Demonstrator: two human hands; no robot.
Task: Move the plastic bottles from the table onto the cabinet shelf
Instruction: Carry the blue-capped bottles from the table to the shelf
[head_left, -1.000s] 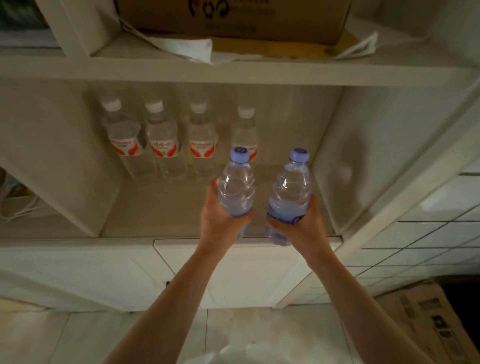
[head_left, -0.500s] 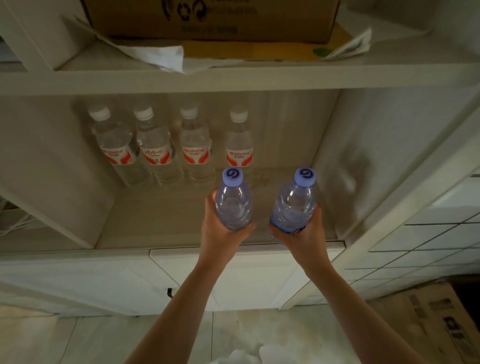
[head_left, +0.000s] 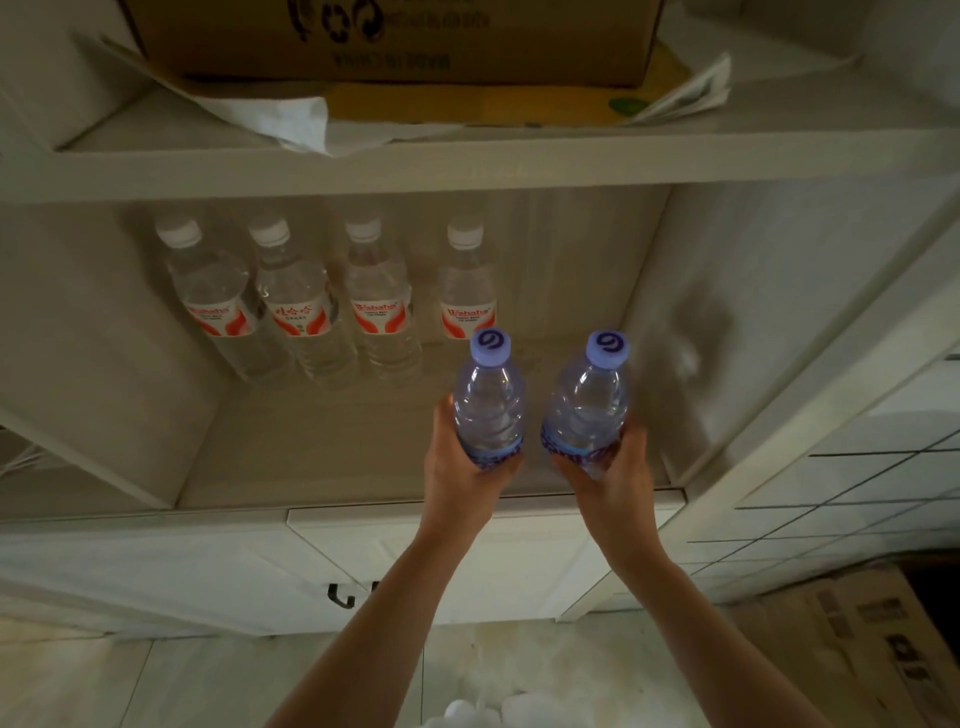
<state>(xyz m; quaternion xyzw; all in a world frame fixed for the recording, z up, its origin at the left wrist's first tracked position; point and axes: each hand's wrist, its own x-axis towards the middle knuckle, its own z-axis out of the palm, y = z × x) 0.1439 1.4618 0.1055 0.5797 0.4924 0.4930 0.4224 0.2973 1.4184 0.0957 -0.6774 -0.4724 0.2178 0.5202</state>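
Note:
My left hand (head_left: 460, 480) grips a clear bottle with a lilac cap (head_left: 489, 397) around its lower half. My right hand (head_left: 613, 478) grips a second lilac-capped bottle (head_left: 589, 397) the same way. Both bottles stand upright, side by side, over the front right part of the cabinet shelf (head_left: 322, 452). I cannot tell whether their bases touch the shelf. Along the shelf's back wall stand several clear bottles with white caps and red labels (head_left: 337, 301) in a row.
Above is a higher shelf (head_left: 467, 166) with a cardboard box (head_left: 395, 36) and papers. The cabinet's right side wall (head_left: 727, 322) is close to the right bottle. Below the shelf are cabinet doors with a dark handle (head_left: 340, 597). Flattened cardboard (head_left: 862, 634) lies on the tiled floor.
Both hands have carried the bottles forward into the shelf opening and brought them more upright. The view has tilted so the caps now face me.

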